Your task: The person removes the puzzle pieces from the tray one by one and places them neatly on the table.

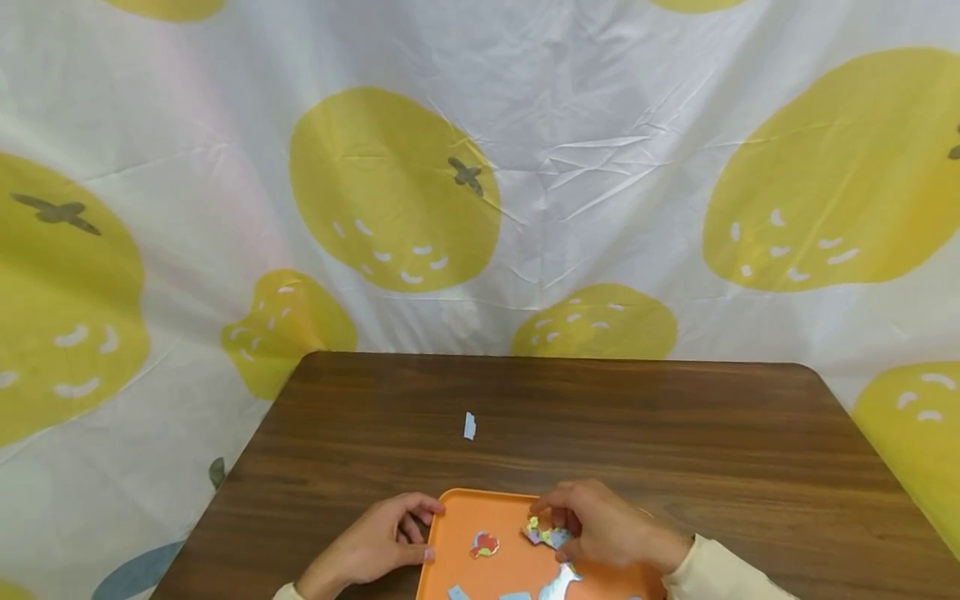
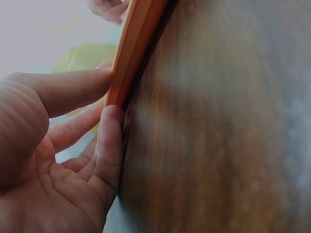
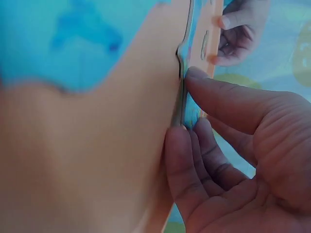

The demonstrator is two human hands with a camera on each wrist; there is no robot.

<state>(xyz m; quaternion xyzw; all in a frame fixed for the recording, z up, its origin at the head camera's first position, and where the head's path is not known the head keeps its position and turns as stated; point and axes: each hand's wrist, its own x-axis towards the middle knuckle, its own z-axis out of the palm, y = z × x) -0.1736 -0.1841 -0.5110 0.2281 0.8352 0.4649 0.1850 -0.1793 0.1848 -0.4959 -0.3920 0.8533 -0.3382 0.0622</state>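
An orange tray (image 1: 510, 497) lies near the front of the wooden table. My left hand (image 1: 375, 537) holds its left edge, fingertips and thumb against the rim; the left wrist view shows them on the tray's side wall (image 2: 133, 48). Over the tray, my right hand (image 1: 600, 525) pinches a colourful puzzle piece (image 1: 536, 533) between thumb and fingers. In the right wrist view the piece's thin edge (image 3: 190, 109) shows at the fingertips. A red and blue piece (image 1: 485, 545) lies to its left on the tray, and a shiny light-blue piece (image 1: 558, 583) lies nearer me.
A small pale-blue piece (image 1: 469, 426) lies on the wooden table (image 1: 637, 417) beyond the tray. More pale-blue pieces (image 1: 515, 596) sit at the tray's near end, cut off by the frame. Behind the table hangs a white curtain (image 1: 585, 233) with yellow fruit prints.
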